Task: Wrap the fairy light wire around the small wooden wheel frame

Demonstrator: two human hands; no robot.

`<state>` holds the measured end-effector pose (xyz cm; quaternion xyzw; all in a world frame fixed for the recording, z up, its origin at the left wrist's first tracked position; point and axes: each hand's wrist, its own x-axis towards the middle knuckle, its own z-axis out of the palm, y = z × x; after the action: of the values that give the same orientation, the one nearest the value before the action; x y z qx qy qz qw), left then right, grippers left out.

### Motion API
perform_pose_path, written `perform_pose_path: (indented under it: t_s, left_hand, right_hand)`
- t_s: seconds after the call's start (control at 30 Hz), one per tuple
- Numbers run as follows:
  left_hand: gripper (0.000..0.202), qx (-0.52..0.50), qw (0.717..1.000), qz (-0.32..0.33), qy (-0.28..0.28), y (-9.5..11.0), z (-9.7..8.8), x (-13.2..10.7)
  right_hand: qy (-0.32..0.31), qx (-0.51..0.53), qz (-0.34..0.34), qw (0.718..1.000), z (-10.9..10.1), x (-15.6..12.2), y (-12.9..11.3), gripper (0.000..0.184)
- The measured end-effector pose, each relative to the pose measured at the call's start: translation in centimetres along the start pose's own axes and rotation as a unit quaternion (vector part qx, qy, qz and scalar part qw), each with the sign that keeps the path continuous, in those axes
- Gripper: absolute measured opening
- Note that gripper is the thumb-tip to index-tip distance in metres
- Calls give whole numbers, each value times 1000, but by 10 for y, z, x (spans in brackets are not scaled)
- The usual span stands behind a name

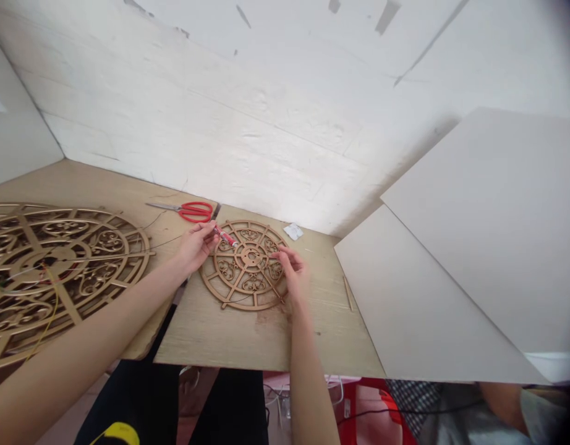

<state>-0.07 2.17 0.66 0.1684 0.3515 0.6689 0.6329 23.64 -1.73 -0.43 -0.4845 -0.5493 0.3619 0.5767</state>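
My left hand [199, 246] pinches a small red and white tube [226, 237], its pale end pointing down toward the centre of a round openwork wooden wheel [250, 284]. The wheel lies flat on the board, with scroll patterns between its spokes. At the wheel's right side is my right hand [293, 267], thumb and fingertips pressed together over the rim. Whatever sits between those fingertips is too small to make out. Behind my left hand lie red-handled scissors [196, 211], blades toward the left.
Larger gold openwork wheels [72, 272] with thin wires lie stacked at left. A small white packet [293, 231] rests near the wall, and a thin stick [348, 293] lies by the white panels [400, 290] at right. Part of another person [505, 402] shows at lower right.
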Motion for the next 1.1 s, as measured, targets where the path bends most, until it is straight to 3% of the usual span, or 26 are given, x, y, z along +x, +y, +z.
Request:
perform_pose_path:
  t_s: [0.1, 0.2, 0.33, 0.53, 0.7, 0.77, 0.9, 1.07, 1.1]
  left_hand:
    - [18, 1, 1000, -16, -4, 3, -1, 3]
    - [16, 9, 1000, -19, -15, 5, -2, 3]
    - [14, 27, 999, -18, -28, 4, -1, 1]
    - [11, 4, 995, -64, -81, 7, -1, -4]
    - [11, -27, 989, -92, -114, 9, -2, -5]
    - [12, -25, 987, -106, -119, 9, -1, -5]
    - [16, -20, 985, -123, -115, 10, 1, -6]
    - [21, -24, 984, -129, -119, 11, 2, -6]
    - [23, -29, 983, -132, -121, 11, 3, -7]
  right_hand:
    - [-30, -119, -40, 992, 2, 0, 2, 27]
    - [-47, -173, -80, 981, 4, 2, 8, 25]
    - [-55, -171, -92, 980, 0, 6, 17, 21]
    - [-104, -114, -78, 985, -3, 7, 16, 24]
    - [-114, -153, -76, 979, 0, 4, 9, 16]
    - [-102, -139, -66, 983, 1, 3, 8, 11]
    - [-14, -36, -2, 999, -1, 5, 8, 16]
    - [66, 95, 25, 993, -7, 8, 11, 19]
    - [58, 114, 32, 991, -8, 9, 12, 19]
